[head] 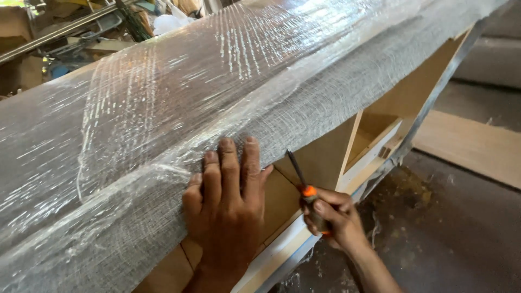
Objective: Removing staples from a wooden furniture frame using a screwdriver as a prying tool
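One sofa frame [304,103] lies on its side, its long axis running from lower left to upper right. Grey woven fabric [135,217] covers its face, coarse in texture; over that sits one layer of clear plastic wrap [163,92], glossy and wrinkled. Flat brown plywood panels [325,157] show on the underside, edged by a pale wooden rail [282,249].

The left hand [228,201] lies flat on the fabric edge, fingers [230,163] straight and close together, holding nothing.

The right hand [334,217] is closed around one screwdriver [306,190] — orange handle, dark thin shaft. The shaft points up and slightly left, its tip meeting the fabric edge just right of the left fingertips.
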